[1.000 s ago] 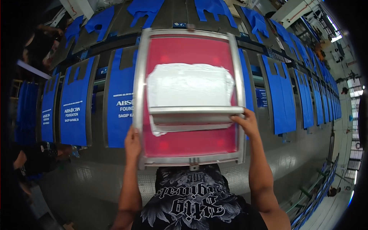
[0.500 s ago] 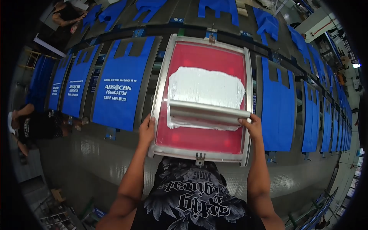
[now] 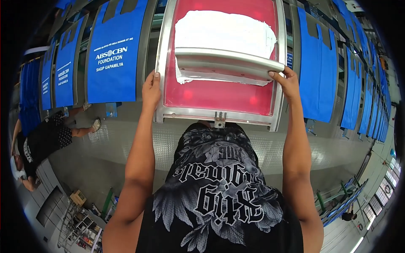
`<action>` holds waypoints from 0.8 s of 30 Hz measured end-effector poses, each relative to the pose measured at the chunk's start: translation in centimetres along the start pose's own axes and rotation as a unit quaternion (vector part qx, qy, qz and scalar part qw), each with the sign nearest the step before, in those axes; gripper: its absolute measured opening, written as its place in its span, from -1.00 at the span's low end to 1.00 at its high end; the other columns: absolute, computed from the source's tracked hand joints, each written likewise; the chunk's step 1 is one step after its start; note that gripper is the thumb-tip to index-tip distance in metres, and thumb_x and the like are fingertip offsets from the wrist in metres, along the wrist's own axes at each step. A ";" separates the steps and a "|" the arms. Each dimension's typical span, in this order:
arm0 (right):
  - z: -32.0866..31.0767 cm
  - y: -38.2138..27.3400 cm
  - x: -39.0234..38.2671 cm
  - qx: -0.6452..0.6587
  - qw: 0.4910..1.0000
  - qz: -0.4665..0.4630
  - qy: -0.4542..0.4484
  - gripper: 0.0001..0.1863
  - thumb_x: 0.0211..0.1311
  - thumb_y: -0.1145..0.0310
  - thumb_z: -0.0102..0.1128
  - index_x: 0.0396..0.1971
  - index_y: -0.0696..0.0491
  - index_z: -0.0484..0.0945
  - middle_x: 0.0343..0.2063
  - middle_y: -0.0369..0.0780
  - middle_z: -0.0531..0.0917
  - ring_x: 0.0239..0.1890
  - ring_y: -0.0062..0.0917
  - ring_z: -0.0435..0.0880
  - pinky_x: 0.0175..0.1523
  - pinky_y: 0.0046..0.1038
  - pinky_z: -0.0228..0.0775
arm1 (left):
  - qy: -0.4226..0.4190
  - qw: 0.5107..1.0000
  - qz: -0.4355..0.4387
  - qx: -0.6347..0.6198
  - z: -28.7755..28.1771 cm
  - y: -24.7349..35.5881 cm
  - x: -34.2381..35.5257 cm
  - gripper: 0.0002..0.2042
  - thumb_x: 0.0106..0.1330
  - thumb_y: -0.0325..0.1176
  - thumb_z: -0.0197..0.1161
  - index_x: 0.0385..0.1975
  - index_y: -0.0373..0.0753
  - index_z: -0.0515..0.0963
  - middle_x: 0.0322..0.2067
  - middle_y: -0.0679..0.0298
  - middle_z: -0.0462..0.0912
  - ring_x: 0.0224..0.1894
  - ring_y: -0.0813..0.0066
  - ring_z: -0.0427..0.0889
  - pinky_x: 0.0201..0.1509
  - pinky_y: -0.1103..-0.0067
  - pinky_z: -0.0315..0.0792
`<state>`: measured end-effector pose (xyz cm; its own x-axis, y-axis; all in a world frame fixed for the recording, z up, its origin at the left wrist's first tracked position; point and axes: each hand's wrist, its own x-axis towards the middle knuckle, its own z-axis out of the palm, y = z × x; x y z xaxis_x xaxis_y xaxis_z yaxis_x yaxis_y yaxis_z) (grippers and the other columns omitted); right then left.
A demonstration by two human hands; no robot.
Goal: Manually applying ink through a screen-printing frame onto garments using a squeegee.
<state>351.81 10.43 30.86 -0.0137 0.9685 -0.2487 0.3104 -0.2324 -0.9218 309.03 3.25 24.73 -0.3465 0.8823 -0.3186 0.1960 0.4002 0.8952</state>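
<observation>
A metal-framed printing screen [image 3: 219,117] with red mesh lies in front of me, a thick patch of white ink [image 3: 223,29] spread on it. My left hand [image 3: 152,84] is closed on the screen's left rail, thumb on top. My right hand [image 3: 287,82] grips the right end of a long silver squeegee [image 3: 228,61], which lies across the lower part of the ink. A bracket [image 3: 219,119] sits at the middle of the screen's near edge. The surface under the screen is hidden.
Blue bags [image 3: 114,74] lie on grey boards to the left, some with white printing; more bags [image 3: 318,71] line the right. A co-worker [image 3: 46,139] in black stands at the left. A cardboard box [image 3: 78,198] and metal racks are behind me.
The view has shifted, putting the screen, squeegee and my hands higher in the picture. Both hands keep their grips, and the squeegee stays across the lower part of the ink.
</observation>
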 end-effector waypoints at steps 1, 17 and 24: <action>0.0 0.0 -0.2 0.005 1.000 0.006 0.004 -0.64 -0.09 0.36 0.46 -0.24 0.17 0.65 -0.38 -0.27 0.67 -0.31 -0.60 0.59 -0.09 -0.55 0.40 | -0.002 1.000 -0.001 -0.001 -0.1 -0.1 -0.1 -0.55 0.44 -0.09 0.02 0.12 -0.35 0.43 -0.07 0.15 0.61 -0.03 0.50 0.52 0.09 0.59 0.35; -0.7 -2.8 -3.3 -0.337 0.935 -0.105 -0.041 -0.64 -0.21 0.44 0.30 -0.27 0.15 0.61 -0.38 -0.14 0.67 -0.24 -0.27 0.63 -0.05 -0.32 0.43 | 0.041 0.917 0.308 0.250 -0.3 7.1 -1.7 -0.56 0.19 -0.22 0.27 0.05 -0.25 0.46 -0.13 -0.05 0.57 -0.05 0.03 0.54 0.10 0.36 0.37; 2.1 -6.7 -3.9 -0.432 0.886 -0.139 -0.094 -0.65 -0.21 0.56 0.15 -0.28 0.10 0.59 -0.38 -0.04 0.63 -0.24 -0.10 0.58 -0.06 -0.19 0.40 | -0.261 0.804 0.366 0.389 2.3 13.8 1.4 -0.86 -0.04 -0.48 0.26 -0.44 -0.26 0.53 -0.48 0.14 0.59 -0.32 0.11 0.57 -0.18 0.27 0.44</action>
<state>347.83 8.06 37.38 -0.3375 0.9262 -0.1679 0.8808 0.2479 -0.4034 313.31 10.59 35.87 0.5154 0.8545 -0.0648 0.7569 -0.4185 0.5020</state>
